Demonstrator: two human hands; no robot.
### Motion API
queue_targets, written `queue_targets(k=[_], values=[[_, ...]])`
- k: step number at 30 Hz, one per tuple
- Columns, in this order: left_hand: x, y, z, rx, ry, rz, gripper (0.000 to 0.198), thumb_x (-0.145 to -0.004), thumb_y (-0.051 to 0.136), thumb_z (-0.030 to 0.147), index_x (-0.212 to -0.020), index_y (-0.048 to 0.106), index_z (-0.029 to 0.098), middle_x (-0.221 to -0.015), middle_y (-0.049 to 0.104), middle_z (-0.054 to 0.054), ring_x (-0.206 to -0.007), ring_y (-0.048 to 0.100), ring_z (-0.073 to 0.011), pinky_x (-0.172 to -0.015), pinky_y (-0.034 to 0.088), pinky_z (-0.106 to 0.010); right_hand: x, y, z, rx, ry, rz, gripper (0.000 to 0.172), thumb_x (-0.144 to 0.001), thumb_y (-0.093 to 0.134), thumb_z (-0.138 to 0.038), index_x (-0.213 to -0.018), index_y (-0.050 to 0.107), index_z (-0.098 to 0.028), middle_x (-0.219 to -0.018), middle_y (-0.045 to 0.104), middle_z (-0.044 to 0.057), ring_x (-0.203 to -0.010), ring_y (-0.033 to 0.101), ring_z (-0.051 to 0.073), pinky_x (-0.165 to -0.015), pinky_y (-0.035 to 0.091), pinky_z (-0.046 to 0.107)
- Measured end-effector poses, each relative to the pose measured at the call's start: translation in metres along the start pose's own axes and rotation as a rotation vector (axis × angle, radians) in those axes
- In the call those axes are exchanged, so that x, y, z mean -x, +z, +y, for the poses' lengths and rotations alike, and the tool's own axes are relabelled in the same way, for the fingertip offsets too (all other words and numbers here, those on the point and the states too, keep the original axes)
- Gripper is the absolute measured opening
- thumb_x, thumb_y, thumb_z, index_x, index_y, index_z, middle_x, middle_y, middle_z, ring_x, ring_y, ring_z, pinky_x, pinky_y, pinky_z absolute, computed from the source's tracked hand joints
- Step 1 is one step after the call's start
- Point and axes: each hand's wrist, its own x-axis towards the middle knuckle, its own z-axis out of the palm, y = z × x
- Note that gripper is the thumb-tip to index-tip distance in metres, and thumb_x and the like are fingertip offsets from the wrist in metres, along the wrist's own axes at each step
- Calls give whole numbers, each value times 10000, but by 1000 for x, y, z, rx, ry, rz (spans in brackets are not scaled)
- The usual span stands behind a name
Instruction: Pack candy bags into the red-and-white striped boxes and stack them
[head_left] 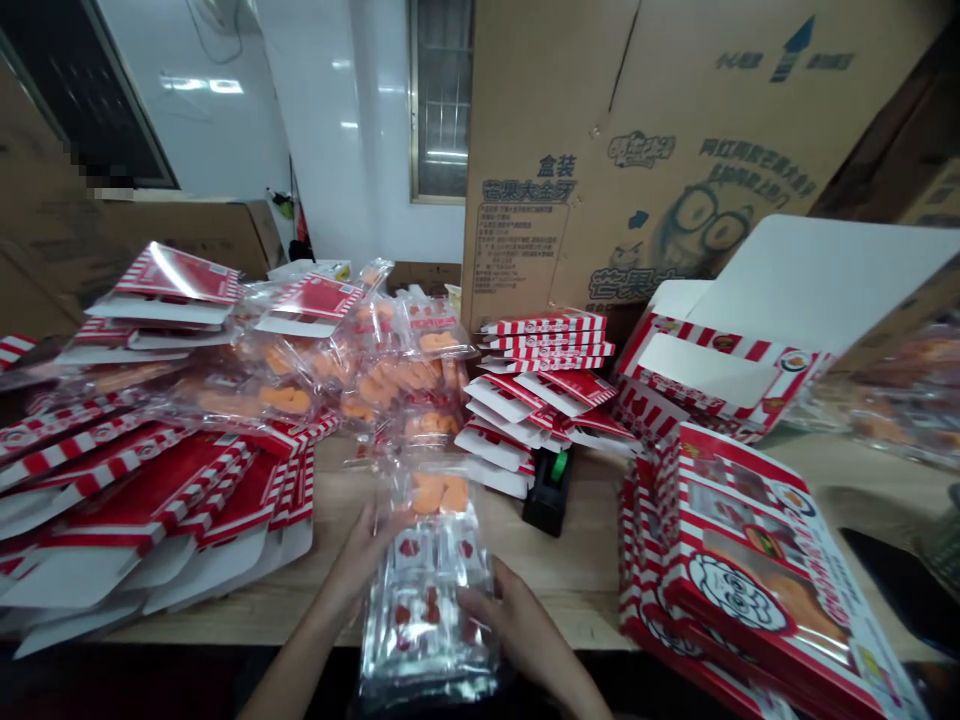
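Bag: clear plastic bag [427,590] holding orange pieces and red-and-white cards, bottom center, between my hands
Left hand [360,550]: fingers extended and slightly spread, against the bag's left edge; can't tell if gripping
Right hand [517,620]: fingers extended, against the bag's lower right edge; can't tell if gripping
Surface: wooden table [570,590] under everything
Left of frame: red-striped cards [127,500], with more filled bags [322,370] piled behind
Center right: black tape dispenser [546,490], green tape, near my right hand
Lower right: stacked printed boxes [750,570]
Upper right: large cardboard carton [660,130]
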Motion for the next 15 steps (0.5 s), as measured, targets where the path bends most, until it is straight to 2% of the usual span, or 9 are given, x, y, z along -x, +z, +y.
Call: queue_targets(k=[2, 4, 7, 10, 12, 15], values=[[-12, -7, -9, -73, -20, 117, 462, -769, 589, 361, -1185, 483, 191, -1103, 652, -99, -996, 635, -234, -834, 506, -346, -10, 0, 10, -8, -40, 88, 363, -717, 622, -401, -978, 588, -151, -769, 635, 34, -695, 599, 169, -621, 475, 267], [-23, -15, -16, -151, -16, 199, 428, -780, 559, 325, -1181, 495, 187, -1076, 658, -103, -1002, 631, -243, -851, 496, -371, -14, -2, 18, -58, -8, 101, 466, -731, 589, -418, -1113, 538, -156, -756, 619, 25, -601, 573, 148, -556, 455, 265], [-36, -27, -21, -250, 57, 240, 351, -753, 564, 295, -1088, 563, 189, -1055, 658, -91, -1127, 551, -273, -963, 412, -434, -14, -7, 22, -195, 1, 57, 572, -733, 583, -425, -1241, 464, -191, -876, 616, 46, -571, 550, 124, -500, 430, 246], [-48, -28, -13, -340, 189, 222, 232, -699, 589, 254, -923, 627, 207, -1053, 654, -75, -1254, 418, -291, -1068, 268, -471, -12, -6, 22, -265, -84, -13, 520, -731, 604, -348, -1231, 506, -245, -1110, 575, 72, -680, 582, 121, -592, 466, 258], [-58, -16, 3, -370, 309, 169, 178, -691, 587, 232, -857, 644, 209, -1086, 640, -72, -1275, 381, -289, -1090, 226, -467, -14, 1, 27, -218, -173, -43, 489, -752, 583, -271, -1237, 517, -274, -1218, 518, 72, -731, 592, 114, -660, 478, 266], [-83, 28, 47, -363, 502, 49, 189, -756, 546, 206, -912, 653, 202, -1163, 605, -60, -1221, 441, -240, -1078, 272, -419, -20, 21, 38, 72, -351, -4, 484, -766, 564, -176, -1230, 532, -308, -1324, 425, 66, -825, 607, 124, -739, 495, 276]])
